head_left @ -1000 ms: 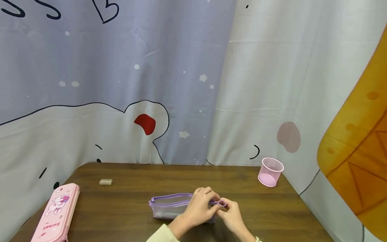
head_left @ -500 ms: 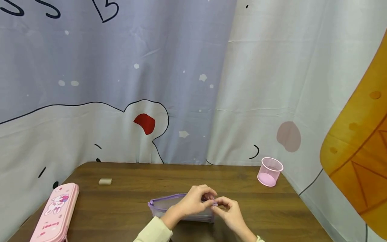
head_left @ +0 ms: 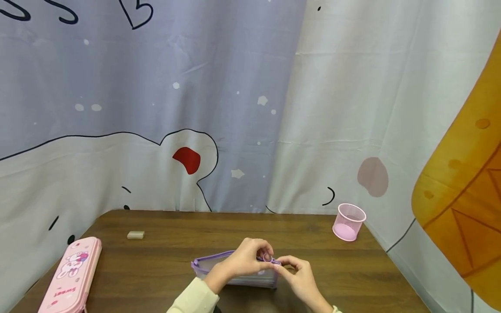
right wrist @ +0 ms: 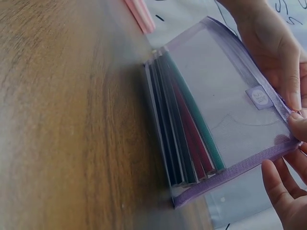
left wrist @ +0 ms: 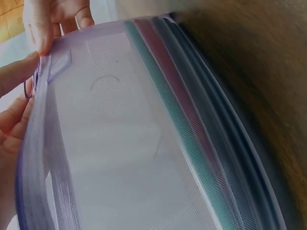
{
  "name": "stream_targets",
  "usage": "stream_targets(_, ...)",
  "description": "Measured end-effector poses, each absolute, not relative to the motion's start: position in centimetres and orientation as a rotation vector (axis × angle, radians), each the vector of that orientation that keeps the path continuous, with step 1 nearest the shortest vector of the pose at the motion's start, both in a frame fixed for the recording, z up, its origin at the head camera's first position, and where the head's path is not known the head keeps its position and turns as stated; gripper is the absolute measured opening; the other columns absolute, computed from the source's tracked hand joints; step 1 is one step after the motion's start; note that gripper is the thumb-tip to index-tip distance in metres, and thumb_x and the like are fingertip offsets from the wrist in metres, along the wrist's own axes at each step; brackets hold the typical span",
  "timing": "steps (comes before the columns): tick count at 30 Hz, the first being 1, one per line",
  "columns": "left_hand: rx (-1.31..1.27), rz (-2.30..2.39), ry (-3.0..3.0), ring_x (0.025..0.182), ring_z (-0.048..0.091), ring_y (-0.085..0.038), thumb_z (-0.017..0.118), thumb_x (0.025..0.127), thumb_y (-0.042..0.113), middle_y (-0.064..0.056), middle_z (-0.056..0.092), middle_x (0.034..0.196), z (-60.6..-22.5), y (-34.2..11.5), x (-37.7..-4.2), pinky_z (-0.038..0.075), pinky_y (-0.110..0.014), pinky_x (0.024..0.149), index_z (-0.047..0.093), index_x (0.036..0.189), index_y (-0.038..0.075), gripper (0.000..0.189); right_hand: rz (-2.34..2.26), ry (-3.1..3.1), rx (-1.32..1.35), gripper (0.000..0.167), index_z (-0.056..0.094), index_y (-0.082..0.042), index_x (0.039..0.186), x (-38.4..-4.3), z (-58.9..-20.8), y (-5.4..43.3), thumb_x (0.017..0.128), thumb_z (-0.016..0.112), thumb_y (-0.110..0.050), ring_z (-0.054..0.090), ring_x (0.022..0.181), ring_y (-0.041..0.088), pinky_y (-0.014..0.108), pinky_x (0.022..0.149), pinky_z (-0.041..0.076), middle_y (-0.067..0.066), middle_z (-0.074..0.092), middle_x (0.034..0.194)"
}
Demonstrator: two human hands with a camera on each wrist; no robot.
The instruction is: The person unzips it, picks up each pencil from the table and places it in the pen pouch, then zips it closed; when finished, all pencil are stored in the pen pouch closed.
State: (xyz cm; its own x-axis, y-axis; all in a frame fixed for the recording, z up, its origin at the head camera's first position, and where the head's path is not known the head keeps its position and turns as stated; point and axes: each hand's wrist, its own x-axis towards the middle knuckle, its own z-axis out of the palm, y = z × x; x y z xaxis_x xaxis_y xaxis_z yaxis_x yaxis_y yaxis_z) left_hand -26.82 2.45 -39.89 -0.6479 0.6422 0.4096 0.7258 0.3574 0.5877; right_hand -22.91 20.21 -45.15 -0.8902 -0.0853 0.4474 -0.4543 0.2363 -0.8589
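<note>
A see-through mesh pencil pouch (head_left: 252, 279) with purple edging stands on the table in the head view. Pencils (right wrist: 192, 129), green, red and dark, lie along its bottom in the right wrist view. My left hand (head_left: 244, 260) pinches the zip near the pouch's right end, by a purple zip-pull ring (head_left: 267, 257). My right hand (head_left: 299, 277) pinches the pouch's right top corner with thumb and forefinger. Both hands' fingertips nearly meet there. In the left wrist view the ring (left wrist: 29, 86) shows beside my left fingers. My left hand hides part of the zip.
A pink pencil case (head_left: 72, 276) with a rabbit print lies at the table's left edge. A small pale block (head_left: 135, 234) sits at the back left. A pink mesh cup (head_left: 349, 222) stands at the back right. A printed curtain (head_left: 242, 108) hangs behind the wooden table (head_left: 176, 234).
My left hand has moved left and slightly up from the pouch's right end, the zip ring shifting left with it. The visible pouch mouth looks narrower. My right hand has stayed near the corner.
</note>
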Motion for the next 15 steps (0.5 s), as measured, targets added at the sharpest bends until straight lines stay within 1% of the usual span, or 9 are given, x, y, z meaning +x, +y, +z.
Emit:
stream_targets(3, -1.282, -1.181, -2.474, 0.062, 0.051, 0.004, 0.073, 0.072, 0.022, 0.002, 0.062, 0.073, -40.2, 2.2, -26.9, 0.047, -0.011, 0.058, 0.063, 0.084, 0.008, 0.021, 1.679, -2.211, 0.521, 0.011, 0.065, 0.002, 0.085, -22.5, -44.7, 19.9, 0.076, 0.065, -0.005, 0.06, 0.071, 0.002, 0.022, 0.059, 0.054, 0.017, 0.064, 0.078)
stream_targets(7, -1.296, -1.173, -2.445, 0.064, 0.053, 0.002, 0.072, 0.072, 0.019, 0.001, 0.062, 0.075, -40.6, 1.8, -27.0, 0.048, -0.011, 0.06, 0.062, 0.084, 0.007, 0.019, 1.646, -2.2, 0.541, 0.011, 0.065, 0.004, 0.084, -21.7, -43.5, 19.5, 0.076, 0.065, -0.003, 0.061, 0.07, 0.004, 0.023, 0.06, 0.054, 0.019, 0.064, 0.077)
stream_targets(11, -1.275, -1.15, -2.429, 0.064, 0.053, 0.0, 0.072, 0.072, 0.015, 0.001, 0.061, 0.073, -40.6, 1.1, -27.0, 0.046, -0.011, 0.059, 0.062, 0.083, 0.007, 0.017, 1.614, -2.138, 0.527, 0.01, 0.067, 0.001, 0.083, -21.9, -44.3, 19.8, 0.074, 0.067, -0.002, 0.061, 0.069, 0.003, 0.022, 0.058, 0.054, 0.015, 0.066, 0.076)
stream_targets(15, -1.27, -1.105, -2.395, 0.066, 0.053, -0.001, 0.073, 0.071, 0.016, 0.001, 0.06, 0.074, -40.6, 0.0, -27.0, 0.046, -0.012, 0.06, 0.061, 0.082, 0.009, 0.017, 1.588, -2.115, 0.488, 0.01, 0.068, -0.002, 0.082, -22.6, -45.6, 20.6, 0.072, 0.067, 0.0, 0.06, 0.067, 0.001, 0.02, 0.056, 0.053, 0.01, 0.067, 0.075)
